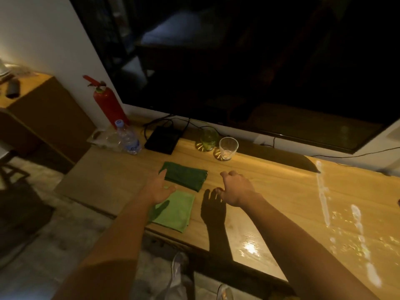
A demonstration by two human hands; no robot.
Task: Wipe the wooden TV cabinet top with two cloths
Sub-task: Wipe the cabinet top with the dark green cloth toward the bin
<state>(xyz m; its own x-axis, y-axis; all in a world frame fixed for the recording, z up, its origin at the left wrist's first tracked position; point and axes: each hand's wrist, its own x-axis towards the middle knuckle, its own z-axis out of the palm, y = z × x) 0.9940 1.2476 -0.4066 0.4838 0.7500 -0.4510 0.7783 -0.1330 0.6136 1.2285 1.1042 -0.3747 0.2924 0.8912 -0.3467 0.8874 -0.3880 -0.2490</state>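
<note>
The spread, empty left hand is hovering over the light green cloth, the loosely curled, empty right hand hanging farther right of it.

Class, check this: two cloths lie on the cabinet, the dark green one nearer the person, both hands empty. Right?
One error. In the head view the light green cloth lies nearer the person; the dark green cloth lies behind it, toward the TV. The left hand and right hand are empty.
</note>
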